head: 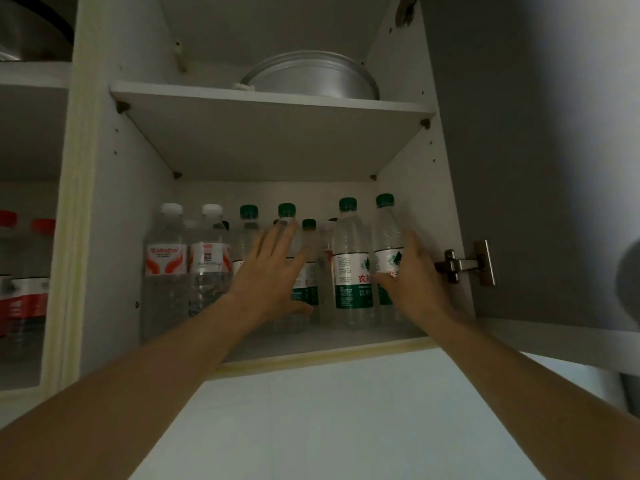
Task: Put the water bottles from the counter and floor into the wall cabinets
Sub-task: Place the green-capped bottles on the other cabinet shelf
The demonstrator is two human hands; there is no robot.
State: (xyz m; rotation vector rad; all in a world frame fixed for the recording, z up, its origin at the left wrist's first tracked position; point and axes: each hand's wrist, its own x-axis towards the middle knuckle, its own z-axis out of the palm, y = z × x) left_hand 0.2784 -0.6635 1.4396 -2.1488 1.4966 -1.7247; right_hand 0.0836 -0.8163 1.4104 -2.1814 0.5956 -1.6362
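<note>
The open wall cabinet's lower shelf [322,342] carries several upright water bottles. Two white-capped bottles with red labels [164,268] stand at the left, and green-capped bottles [351,261] fill the middle and right in two rows. My left hand [270,275] reaches in with straight, spread fingers that touch the middle green-capped bottles. My right hand [419,282] holds the rightmost green-capped bottle [388,230], thumb across its label and fingers along its right side. That bottle stands upright at the shelf's right end.
A metal pan [311,76] sits on the upper shelf [270,98]. The grey cabinet door [536,133] hangs open at the right on a metal hinge [464,263]. The neighbouring cabinet at the left holds red-capped bottles [31,289]. White wall tiles lie below.
</note>
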